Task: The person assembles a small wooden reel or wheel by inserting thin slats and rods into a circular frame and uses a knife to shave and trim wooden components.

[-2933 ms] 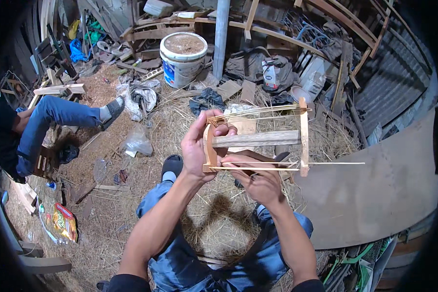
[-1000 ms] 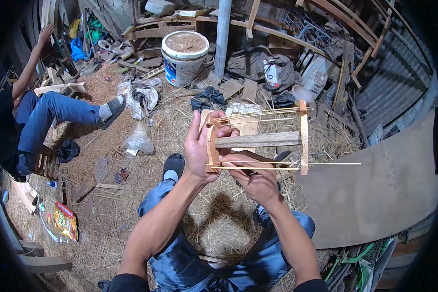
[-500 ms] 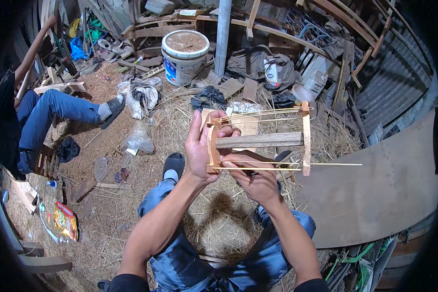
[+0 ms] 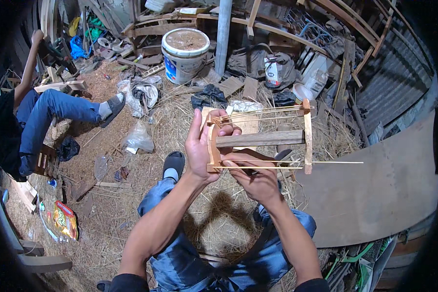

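A small wooden frame [image 4: 263,139] lies across in front of me: a flat centre bar joins two curved end pieces. My left hand [image 4: 197,155] is wrapped behind its left end piece [image 4: 212,146], with fingers showing past the bar. Thin pale sticks [image 4: 265,112] run between the ends along the far side. On the near side, my right hand [image 4: 260,184] pinches a thin stick [image 4: 338,162] close to the left end piece; its other end juts out beyond the right end piece [image 4: 307,138]. Part of the right fingers is hidden under the frame.
A co-worker sits at the left, one leg [image 4: 65,107] stretched toward me. A white bucket [image 4: 185,63] of brownish material stands ahead, beside a grey post [image 4: 223,39]. A brown board [image 4: 374,190] lies at the right. Straw, shavings and wood scraps cover the ground.
The frame's right end has shifted slightly to the right; my hands have barely moved. At the left, the co-worker's raised hand has moved down and leftward.
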A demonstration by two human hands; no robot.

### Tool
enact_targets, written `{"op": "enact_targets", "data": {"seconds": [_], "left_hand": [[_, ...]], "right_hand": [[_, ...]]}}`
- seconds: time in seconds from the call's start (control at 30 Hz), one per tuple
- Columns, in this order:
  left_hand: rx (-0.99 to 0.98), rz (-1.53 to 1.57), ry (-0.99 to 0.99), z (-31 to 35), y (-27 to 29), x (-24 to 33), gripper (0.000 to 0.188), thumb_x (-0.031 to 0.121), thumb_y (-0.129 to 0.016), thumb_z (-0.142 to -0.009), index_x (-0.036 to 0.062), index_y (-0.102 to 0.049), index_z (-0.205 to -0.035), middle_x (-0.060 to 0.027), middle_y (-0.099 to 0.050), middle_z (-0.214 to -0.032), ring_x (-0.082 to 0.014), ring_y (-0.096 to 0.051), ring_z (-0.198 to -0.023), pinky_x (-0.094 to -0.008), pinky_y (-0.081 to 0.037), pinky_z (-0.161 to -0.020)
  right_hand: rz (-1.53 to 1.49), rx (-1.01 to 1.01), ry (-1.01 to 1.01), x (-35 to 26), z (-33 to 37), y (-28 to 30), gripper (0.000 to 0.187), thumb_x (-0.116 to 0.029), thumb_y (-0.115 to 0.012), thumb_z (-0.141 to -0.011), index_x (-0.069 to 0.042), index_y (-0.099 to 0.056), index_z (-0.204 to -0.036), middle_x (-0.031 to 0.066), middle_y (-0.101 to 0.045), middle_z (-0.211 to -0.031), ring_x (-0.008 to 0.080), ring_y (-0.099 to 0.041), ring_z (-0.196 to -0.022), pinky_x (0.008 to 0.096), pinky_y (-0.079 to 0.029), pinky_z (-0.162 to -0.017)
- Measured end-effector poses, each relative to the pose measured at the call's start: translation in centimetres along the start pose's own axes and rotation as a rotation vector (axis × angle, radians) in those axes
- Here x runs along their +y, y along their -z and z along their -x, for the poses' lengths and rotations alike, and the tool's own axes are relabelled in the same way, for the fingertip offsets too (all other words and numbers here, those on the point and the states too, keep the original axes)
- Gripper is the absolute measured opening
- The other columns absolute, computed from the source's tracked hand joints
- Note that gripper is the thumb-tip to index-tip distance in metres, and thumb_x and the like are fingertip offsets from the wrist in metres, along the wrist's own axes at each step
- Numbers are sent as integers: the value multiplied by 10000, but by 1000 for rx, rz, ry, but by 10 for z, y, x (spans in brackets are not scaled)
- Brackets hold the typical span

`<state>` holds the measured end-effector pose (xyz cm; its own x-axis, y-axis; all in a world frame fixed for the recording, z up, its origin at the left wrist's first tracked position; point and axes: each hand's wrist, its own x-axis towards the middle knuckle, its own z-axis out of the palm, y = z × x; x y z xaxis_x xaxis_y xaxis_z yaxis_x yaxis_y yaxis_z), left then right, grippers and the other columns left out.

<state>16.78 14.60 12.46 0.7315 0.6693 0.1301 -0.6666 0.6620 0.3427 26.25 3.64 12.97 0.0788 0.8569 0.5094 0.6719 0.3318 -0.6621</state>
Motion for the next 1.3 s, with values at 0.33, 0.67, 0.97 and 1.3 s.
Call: {"op": "enact_targets", "data": {"seconds": [0.33, 0.67, 0.97, 1.3], "left_hand": [[-10, 19, 3, 0, 2, -1, 507, 562, -311, -926, 105, -504, -1036, 1, -394, -677, -194, -443, -735, -317, -428, -654], [10, 29, -7, 2, -2, 0, 503, 556, -327, -928, 84, -492, -980, 1, -399, -644, -209, -508, -705, -323, -448, -673], [14, -6, 10, 3, 4, -4, 511, 580, -307, -920, 115, -502, -1001, 1, -419, -662, -218, -510, -773, -334, -454, -721], [238, -264, -178, -10, 2, -3, 232, 347, -456, -950, 115, -449, -945, 14, -352, -677, -130, -438, -674, -278, -418, -657]], "right_hand": [[-17, -21, -21, 3, 1, -1, 235, -126, -662, -806, -66, -641, -1032, 83, -651, -998, 218, -633, -875, 311, -495, -775], [-82, 8, -73, 0, 1, -3, 186, -68, -646, -805, -15, -647, -984, 97, -668, -907, 195, -647, -806, 301, -504, -723], [-35, -21, 18, 3, 0, -4, 164, -46, -636, -809, -17, -648, -969, 107, -665, -891, 213, -645, -782, 306, -503, -701], [-334, -7, -223, 26, -10, -7, 177, 9, -599, -812, -22, -674, -969, 57, -688, -883, 118, -621, -768, 273, -493, -702]]}}
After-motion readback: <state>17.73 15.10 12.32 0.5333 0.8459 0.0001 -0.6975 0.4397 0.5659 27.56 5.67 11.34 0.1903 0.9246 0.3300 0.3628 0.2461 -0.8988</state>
